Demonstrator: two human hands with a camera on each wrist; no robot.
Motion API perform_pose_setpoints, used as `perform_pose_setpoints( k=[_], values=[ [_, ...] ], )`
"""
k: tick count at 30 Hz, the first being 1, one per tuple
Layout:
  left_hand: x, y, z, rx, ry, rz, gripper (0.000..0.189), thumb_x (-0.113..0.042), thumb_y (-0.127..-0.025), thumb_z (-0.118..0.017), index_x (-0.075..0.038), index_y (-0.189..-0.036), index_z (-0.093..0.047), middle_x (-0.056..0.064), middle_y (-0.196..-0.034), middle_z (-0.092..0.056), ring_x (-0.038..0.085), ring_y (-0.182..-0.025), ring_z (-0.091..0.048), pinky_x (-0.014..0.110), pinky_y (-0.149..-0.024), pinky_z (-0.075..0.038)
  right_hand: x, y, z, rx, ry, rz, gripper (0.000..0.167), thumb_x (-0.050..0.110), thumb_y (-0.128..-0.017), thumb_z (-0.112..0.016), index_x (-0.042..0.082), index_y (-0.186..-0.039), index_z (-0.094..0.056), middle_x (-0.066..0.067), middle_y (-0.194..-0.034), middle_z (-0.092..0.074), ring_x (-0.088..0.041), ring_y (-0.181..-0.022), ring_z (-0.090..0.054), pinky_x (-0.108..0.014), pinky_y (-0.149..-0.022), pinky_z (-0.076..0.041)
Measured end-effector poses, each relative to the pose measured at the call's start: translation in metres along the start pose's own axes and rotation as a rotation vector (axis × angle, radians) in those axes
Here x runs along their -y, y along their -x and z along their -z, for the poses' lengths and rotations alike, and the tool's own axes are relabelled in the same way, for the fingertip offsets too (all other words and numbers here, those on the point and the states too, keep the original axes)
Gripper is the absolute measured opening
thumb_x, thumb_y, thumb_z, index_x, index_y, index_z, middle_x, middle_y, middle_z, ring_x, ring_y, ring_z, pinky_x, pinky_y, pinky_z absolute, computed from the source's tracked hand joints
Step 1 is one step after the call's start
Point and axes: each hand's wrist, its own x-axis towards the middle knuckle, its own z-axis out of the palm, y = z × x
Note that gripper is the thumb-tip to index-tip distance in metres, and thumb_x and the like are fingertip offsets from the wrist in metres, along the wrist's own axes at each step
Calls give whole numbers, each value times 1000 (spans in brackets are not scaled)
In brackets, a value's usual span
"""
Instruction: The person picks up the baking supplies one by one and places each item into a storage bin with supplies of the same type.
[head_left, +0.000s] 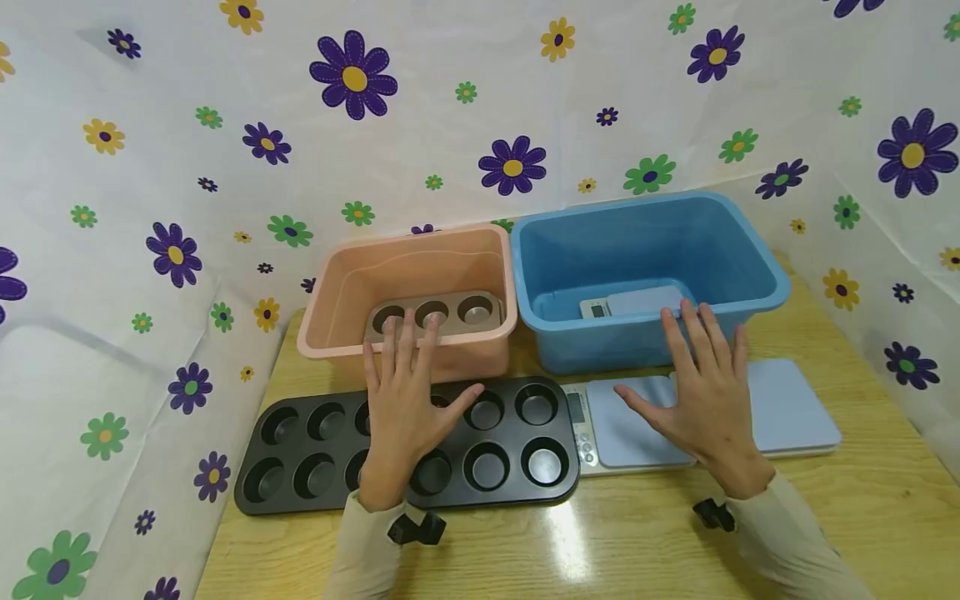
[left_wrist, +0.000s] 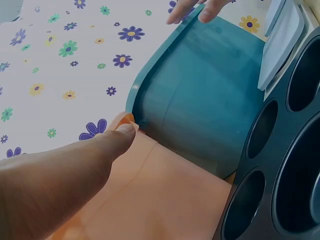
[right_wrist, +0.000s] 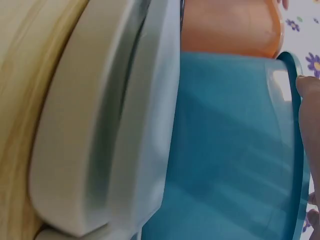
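My left hand (head_left: 403,408), fingers spread and straight, is over the black muffin pan (head_left: 297,450), its fingertips overlapping the front of the peach plastic bin (head_left: 472,360). In the left wrist view its thumb (left_wrist: 117,142) appears in front of that bin's rim; whether they touch, I cannot tell. My right hand (head_left: 705,404) is likewise spread, above two white kitchen scales, a left one (head_left: 630,429) and a right one (head_left: 791,408). Its fingertips overlap the front rim of the blue plastic bin (head_left: 600,348). Neither hand holds anything.
Inside the peach bin lies a tan muffin pan (head_left: 452,323). Another scale (head_left: 647,300) lies in the blue bin. Both bins stand side by side against a flowered cloth backdrop (head_left: 435,117). Everything stands on a wooden table (head_left: 622,533).
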Motion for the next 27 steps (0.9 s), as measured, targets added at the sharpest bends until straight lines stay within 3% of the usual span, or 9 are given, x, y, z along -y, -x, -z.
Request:
perform_pose_setpoints(
  k=[11, 18, 27],
  values=[
    [11, 4, 6, 25, 14, 46, 116, -77, -86, -69, -28, -177, -17, 14, -184, -19, 40, -172, -12, 75, -134, -6, -17, 9, 8, -28, 13, -49, 112, 92, -94, -44, 7, -167, -44, -27, -168, -48, -51, -156, -41, -77, -133, -14],
    [16, 7, 9, 37, 22, 75, 115, -72, -85, -73, -22, -176, -25, 8, -186, -12, 38, -173, -9, 77, -133, -5, -27, 16, 13, -53, 35, -80, 112, 92, -93, -46, 5, -165, -47, -28, -165, -50, -49, -157, -42, -79, -132, -16],
    [14, 6, 5, -16, 37, 41, 111, -78, -89, -67, -25, -176, -23, 12, -184, -20, 40, -171, -15, 77, -132, -8, -36, 20, 21, -66, 40, -118, 111, 90, -94, -48, 4, -165, -46, -29, -166, -48, -50, -158, -41, -80, -131, -15]
  ],
)
